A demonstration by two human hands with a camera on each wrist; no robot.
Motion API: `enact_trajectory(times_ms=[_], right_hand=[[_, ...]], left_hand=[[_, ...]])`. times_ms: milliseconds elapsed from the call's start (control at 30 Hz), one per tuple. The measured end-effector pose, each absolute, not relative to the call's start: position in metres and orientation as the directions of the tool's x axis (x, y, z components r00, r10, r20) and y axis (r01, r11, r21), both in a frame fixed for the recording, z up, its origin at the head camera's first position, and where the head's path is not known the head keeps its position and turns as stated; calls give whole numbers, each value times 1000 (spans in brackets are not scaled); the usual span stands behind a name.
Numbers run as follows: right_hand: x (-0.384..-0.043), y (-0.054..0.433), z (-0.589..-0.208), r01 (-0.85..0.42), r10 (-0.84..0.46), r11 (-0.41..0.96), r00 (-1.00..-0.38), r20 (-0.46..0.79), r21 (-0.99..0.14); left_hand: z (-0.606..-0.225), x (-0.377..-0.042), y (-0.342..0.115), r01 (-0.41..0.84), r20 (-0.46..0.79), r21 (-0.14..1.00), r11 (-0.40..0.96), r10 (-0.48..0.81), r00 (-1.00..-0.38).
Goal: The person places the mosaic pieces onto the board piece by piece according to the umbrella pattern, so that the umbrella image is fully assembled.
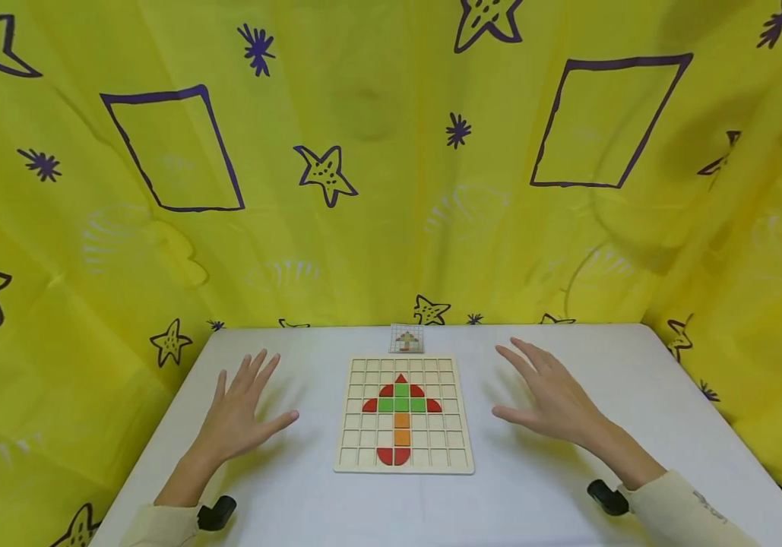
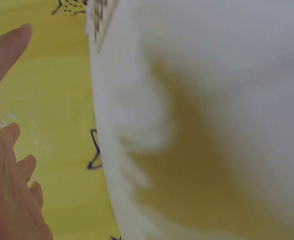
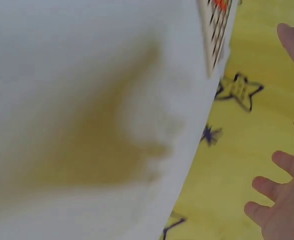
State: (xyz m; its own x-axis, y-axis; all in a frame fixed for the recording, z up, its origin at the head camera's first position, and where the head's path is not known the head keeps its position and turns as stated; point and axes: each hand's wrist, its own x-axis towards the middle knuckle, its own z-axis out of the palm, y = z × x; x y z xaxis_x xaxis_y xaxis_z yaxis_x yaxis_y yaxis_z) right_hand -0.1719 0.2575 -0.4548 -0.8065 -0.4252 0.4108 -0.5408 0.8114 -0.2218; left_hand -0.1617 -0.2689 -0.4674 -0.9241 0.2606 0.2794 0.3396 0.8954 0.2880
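Note:
A pale wooden grid board [image 1: 441,458] lies flat in the middle of the table. Set in its cells is an arrow-like figure: a red triangle [image 1: 400,378] on top, several green squares [image 1: 401,406] and red rounded pieces [image 1: 434,406] below, then two orange squares [image 1: 401,437] above two red rounded pieces [image 1: 384,456]. Behind the board stands a small card [image 1: 407,339] printed with a similar figure. To the left of the board, my left hand [image 1: 240,414] hovers over the table, fingers spread and holding nothing. On the other side my right hand [image 1: 555,395] is likewise raised, empty, its fingers apart.
The white table [image 1: 308,501] carries the board and the card. Yellow curtains [image 1: 377,251] with purple stars and outlines hang behind it and along both sides. A dark wrist device [image 1: 216,513] shows at the left sleeve, another [image 1: 607,497] at the right sleeve.

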Motion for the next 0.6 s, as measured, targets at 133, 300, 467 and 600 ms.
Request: enact_trajectory(times_ms=[133, 300, 467, 600], right_hand=[[-166, 292, -455, -483, -380, 856, -830, 409, -184], [-158, 330, -459, -387, -300, 908, -869, 393, -163], [-151, 350, -466, -332, -258, 933, -886, 386, -139], [-148, 353, -471, -318, -247, 937, -894, 373, -143]], left_hand=[[-470, -160, -292, 318, 279, 207, 925, 255, -926], [-470, -157, -316, 297, 276, 140, 945, 250, -928], [-470, -153, -329, 283, 281, 100, 954, 245, -928], [-471, -150, -333, 269, 271, 87, 959, 237, -933]])
